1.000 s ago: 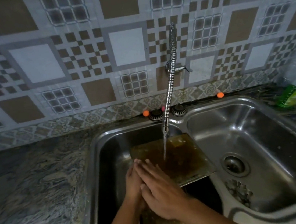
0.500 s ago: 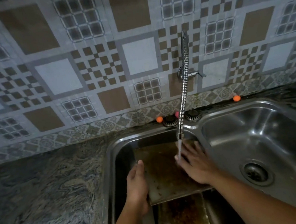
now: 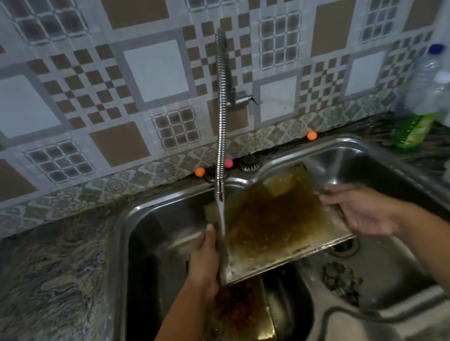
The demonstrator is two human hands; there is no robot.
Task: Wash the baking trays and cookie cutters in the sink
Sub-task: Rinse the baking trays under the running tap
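Two hands hold one stained baking tray [image 3: 273,220] over a double steel sink [image 3: 130,227] set in a marbled desk [image 3: 36,287]. Starting at the left, the left hand [image 3: 204,258] grips the tray's left edge, thumb on top and fingers curled under it. A thin stream of water [image 3: 222,217] falls from the flexible coiled faucet [image 3: 222,101] onto the tray just beside that thumb. The tray sits tilted across the divider between the two basins, its brown, wet face turned up. Below it, in the left basin, lies a second baking tray [image 3: 239,313], also browned. The right hand [image 3: 361,211] holds the tray's right edge, fingers bent around the rim. At the far right, a plastic bottle [image 3: 420,111] with green liquid stands on the desk.
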